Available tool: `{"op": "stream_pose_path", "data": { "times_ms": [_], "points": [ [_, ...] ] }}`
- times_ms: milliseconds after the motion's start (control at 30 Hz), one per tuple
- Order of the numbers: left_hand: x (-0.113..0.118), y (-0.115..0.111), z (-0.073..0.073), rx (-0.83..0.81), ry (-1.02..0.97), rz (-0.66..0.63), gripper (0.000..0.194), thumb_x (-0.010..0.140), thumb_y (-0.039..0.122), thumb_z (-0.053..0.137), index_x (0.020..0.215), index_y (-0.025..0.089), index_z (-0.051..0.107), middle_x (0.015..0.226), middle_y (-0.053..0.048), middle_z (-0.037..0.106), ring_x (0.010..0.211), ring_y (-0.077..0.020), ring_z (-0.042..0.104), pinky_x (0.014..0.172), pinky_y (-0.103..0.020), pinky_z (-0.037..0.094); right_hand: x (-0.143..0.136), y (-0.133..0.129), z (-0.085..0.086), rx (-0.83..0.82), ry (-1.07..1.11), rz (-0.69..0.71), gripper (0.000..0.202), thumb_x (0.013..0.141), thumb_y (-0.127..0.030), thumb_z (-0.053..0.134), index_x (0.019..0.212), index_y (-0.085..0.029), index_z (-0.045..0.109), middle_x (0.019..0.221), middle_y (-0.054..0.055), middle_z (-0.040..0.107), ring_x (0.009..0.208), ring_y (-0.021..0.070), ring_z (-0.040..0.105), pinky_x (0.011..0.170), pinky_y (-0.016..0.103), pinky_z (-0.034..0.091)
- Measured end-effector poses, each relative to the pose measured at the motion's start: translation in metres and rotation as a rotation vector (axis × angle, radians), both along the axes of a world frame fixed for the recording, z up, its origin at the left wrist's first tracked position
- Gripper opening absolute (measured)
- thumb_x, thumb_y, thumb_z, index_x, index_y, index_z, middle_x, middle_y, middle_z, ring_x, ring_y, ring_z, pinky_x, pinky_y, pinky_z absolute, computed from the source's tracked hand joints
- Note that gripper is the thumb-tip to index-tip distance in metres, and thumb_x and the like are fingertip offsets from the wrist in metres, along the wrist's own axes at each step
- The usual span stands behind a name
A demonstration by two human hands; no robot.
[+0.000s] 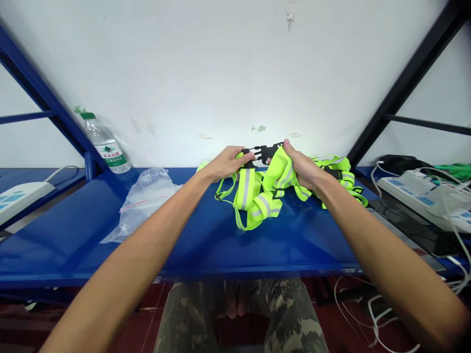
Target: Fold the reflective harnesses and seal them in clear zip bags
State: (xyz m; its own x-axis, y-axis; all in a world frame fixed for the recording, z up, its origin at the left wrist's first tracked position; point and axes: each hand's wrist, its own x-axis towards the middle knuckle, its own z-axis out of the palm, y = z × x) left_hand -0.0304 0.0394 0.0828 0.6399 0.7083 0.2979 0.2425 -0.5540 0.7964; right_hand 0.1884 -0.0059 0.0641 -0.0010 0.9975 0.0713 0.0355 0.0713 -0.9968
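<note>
A black side-release buckle (pixel 270 153) is held up between my two hands above the blue table. Its pronged half is pinched in my left hand (pixel 230 163), and my right hand (pixel 300 165) grips the socket half. The prong tips meet the socket's mouth, with part of the prongs still showing. Neon yellow reflective straps (pixel 253 198) with grey stripes hang from both halves and fold onto the table. More of the same yellow webbing (pixel 342 179) is bunched beyond my right wrist, with black fittings in it.
A clear plastic bag (pixel 147 198) lies left of my forearm on the blue table (pixel 206 245). A water bottle (pixel 108 144) leans at the back left. Power strips (pixel 415 191) and white cables are at right, beside a dark flat device (pixel 408 223).
</note>
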Motion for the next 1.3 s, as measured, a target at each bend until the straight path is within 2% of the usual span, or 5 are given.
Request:
{"op": "stream_pose_path", "data": {
  "times_ms": [633,900,1033,1167,1300],
  "points": [
    [0.003,-0.01,-0.002,-0.009,0.008,-0.05,0.032,0.085,0.044,0.061,0.093,0.014,0.067,0.087,-0.006,0.068,0.073,-0.0139,0.058,0.066,-0.026,0.043,-0.01,-0.002,-0.007,0.063,-0.118,0.141,0.069,0.079,-0.082,0.043,0.103,-0.023,0.072,0.084,0.01,0.075,0.084,0.0294,0.071,0.076,0.045,0.059],
    [-0.013,0.003,0.015,-0.058,0.174,-0.006,0.007,0.073,0.021,0.065,0.076,0.017,0.07,0.075,-0.008,0.066,0.066,-0.0168,0.06,0.065,-0.031,0.046,0.011,-0.011,0.023,0.148,-0.352,0.179,0.055,0.069,-0.071,0.07,0.089,-0.02,0.071,0.075,0.005,0.068,0.067,0.019,0.063,0.054,0.029,0.051],
    [-0.018,0.005,0.027,-0.037,0.087,0.062,0.027,0.073,0.021,0.066,0.098,0.018,0.074,0.076,-0.008,0.067,0.062,-0.0153,0.058,0.06,-0.03,0.041,0.029,-0.011,0.04,0.173,-0.454,0.182,0.043,0.072,-0.062,0.073,0.086,-0.022,0.075,0.083,0.006,0.071,0.076,0.0186,0.064,0.063,0.031,0.053],
    [-0.013,-0.008,0.034,-0.254,0.11,-0.103,0.058,0.068,0.029,0.074,0.125,0.018,0.066,0.091,-0.011,0.072,0.076,-0.0198,0.067,0.067,-0.03,0.046,0.033,-0.011,0.048,0.204,-0.522,0.195,0.022,0.064,-0.039,0.085,0.071,-0.022,0.074,0.075,0.006,0.072,0.075,0.021,0.066,0.069,0.036,0.054],
    [-0.004,-0.016,0.03,-0.214,0.177,-0.186,0.068,0.059,0.029,0.081,0.124,0.019,0.066,0.099,-0.013,0.073,0.092,-0.024,0.069,0.073,-0.031,0.049,0.028,-0.011,0.052,0.27,-0.517,0.171,0.016,0.061,-0.03,0.085,0.068,-0.022,0.074,0.068,0.004,0.069,0.071,0.0206,0.064,0.066,0.037,0.053]
  ]
}}
